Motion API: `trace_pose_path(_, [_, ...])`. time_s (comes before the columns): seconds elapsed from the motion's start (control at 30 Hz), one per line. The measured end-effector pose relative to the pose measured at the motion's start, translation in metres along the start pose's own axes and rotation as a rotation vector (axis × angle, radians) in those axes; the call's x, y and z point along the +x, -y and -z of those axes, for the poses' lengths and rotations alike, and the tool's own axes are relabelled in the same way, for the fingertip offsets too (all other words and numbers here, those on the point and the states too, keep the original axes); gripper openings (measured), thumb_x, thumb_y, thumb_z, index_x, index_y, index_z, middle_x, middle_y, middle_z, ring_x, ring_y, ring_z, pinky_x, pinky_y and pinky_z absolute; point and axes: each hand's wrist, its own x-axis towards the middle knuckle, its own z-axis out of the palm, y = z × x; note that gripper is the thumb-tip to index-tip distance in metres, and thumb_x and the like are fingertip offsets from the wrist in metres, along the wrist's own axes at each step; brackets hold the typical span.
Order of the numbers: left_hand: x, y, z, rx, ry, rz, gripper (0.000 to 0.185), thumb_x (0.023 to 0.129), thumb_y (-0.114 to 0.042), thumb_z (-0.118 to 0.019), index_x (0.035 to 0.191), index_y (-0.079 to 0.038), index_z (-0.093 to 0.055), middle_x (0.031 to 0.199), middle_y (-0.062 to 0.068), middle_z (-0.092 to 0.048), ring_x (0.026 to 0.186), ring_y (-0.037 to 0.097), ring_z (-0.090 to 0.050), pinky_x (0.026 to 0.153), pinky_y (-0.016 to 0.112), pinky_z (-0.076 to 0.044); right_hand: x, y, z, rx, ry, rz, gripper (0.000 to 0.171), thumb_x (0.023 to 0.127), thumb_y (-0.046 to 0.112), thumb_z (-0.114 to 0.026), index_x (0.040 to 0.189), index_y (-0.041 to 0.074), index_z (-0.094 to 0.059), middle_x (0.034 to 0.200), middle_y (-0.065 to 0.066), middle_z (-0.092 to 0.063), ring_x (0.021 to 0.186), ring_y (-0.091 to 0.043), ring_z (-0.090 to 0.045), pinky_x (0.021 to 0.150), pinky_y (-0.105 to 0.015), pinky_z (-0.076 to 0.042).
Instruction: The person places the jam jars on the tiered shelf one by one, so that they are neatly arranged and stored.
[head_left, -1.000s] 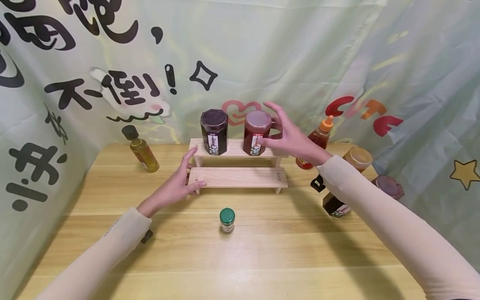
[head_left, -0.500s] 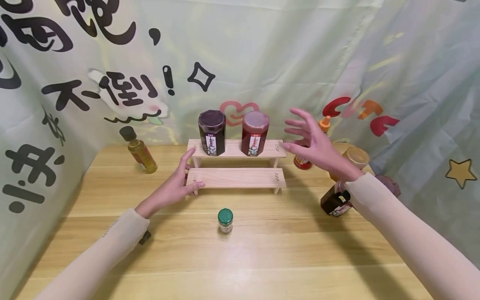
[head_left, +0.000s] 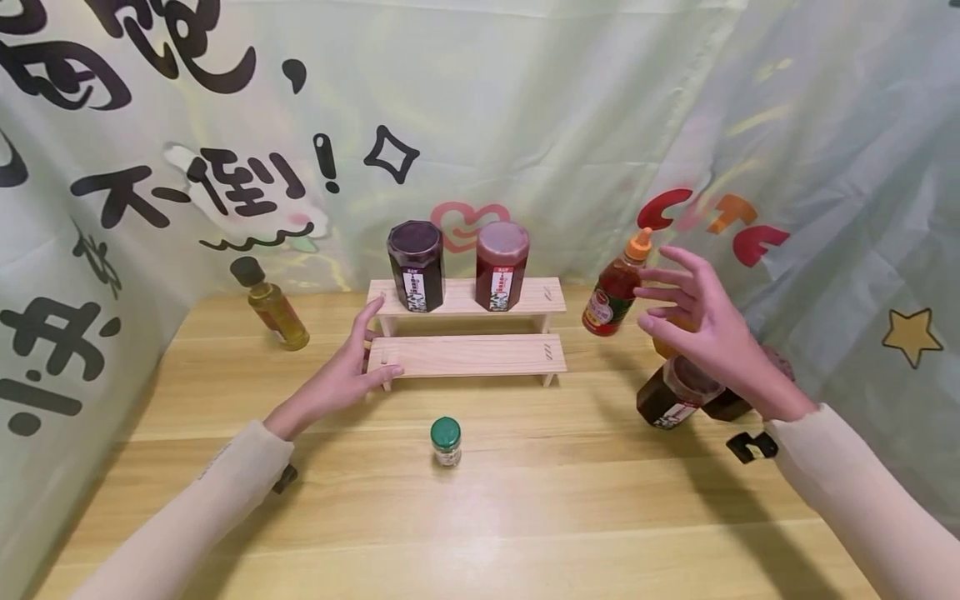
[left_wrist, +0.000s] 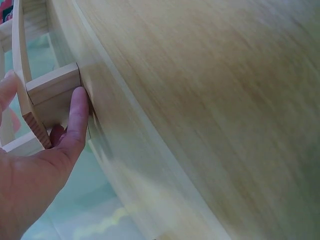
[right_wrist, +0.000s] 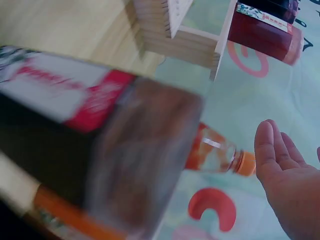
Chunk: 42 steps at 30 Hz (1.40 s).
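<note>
The pale two-step wooden rack that the left hand touches is bare, matt, unvarnished timber — its end grain looks rough in the left wrist view. The yellow wooden tabletop has a smooth, faintly glossy finish. Just beside the right hand, the orange-capped red sauce bottle is shiny clear plastic with a glossy label; the pale green printed backdrop is creased cloth.

Light: bright, even | glare: sheen on table | shadows: soft | wrist views: motion-blurred | head view: edges bowed
</note>
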Motion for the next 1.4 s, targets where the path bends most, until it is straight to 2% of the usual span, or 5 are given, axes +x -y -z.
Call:
trace_pose_path(0.17, [-0.001, 0.000, 0.001, -0.056, 0.007, 0.011, 0.112, 0.103, -0.013, -0.079, 0.174, -0.043, 0.003, 0.139, 0.031, -0.046, 0.082, 0.032, -0.072, 0.074, 0.049, -0.063, -0.026, -0.009, 0.012, -0.028, -0.051, -0.013, 0.089, 0.099, -0.006, -0.075, 0.170, 0.025, -0.030, 0.153, -0.006, -0.056, 0.131, -0.011, -0.061, 0.101, -0.016, -0.050])
trace_pose_path(0.47, [-0.002, 0.000, 0.003, -0.014, -0.007, 0.012, 0.112, 0.103, -0.014, -0.079, 0.174, -0.041, 0.003, 0.137, 0.030, -0.048, 0.087, 0.029, -0.071, 0.079, 0.049, -0.062, -0.060, -0.025, 0.022, -0.070, -0.084, -0.032, 0.091, 0.096, -0.010, -0.076, 0.170, 0.019, -0.031, 0.155, 0.001, -0.055, 0.139, -0.008, -0.054, 0.105, -0.013, -0.045])
trace_pose_path(0.8, [-0.003, -0.002, 0.003, -0.015, -0.012, -0.004, 0.111, 0.103, -0.011, -0.078, 0.175, -0.035, 0.003, 0.137, 0.032, -0.048, 0.087, 0.031, -0.072, 0.078, 0.047, -0.062, -0.081, -0.044, 0.012, -0.119, -0.100, -0.072, 0.098, 0.091, -0.007, -0.084, 0.170, 0.019, -0.032, 0.160, -0.005, -0.048, 0.144, -0.006, -0.047, 0.107, -0.010, -0.040])
trace_pose_path(1.1, [-0.003, -0.001, 0.002, -0.006, -0.005, -0.004, 0.111, 0.103, -0.014, -0.079, 0.174, -0.038, 0.003, 0.138, 0.031, -0.048, 0.084, 0.028, -0.072, 0.082, 0.049, -0.061, -0.092, -0.061, 0.000, -0.113, -0.107, -0.006, 0.096, 0.084, -0.017, -0.084, 0.164, -0.001, -0.034, 0.151, -0.009, -0.052, 0.133, 0.000, -0.052, 0.105, -0.009, -0.040])
trace_pose_path(1.4, [-0.001, 0.000, -0.001, -0.026, 0.012, -0.013, 0.111, 0.104, -0.013, -0.078, 0.175, -0.037, 0.003, 0.137, 0.032, -0.047, 0.081, 0.029, -0.072, 0.077, 0.049, -0.062, -0.108, -0.079, -0.007, -0.199, -0.129, -0.073, 0.100, 0.084, -0.009, -0.088, 0.167, 0.004, -0.034, 0.144, -0.018, -0.053, 0.117, 0.011, -0.055, 0.093, -0.005, -0.044])
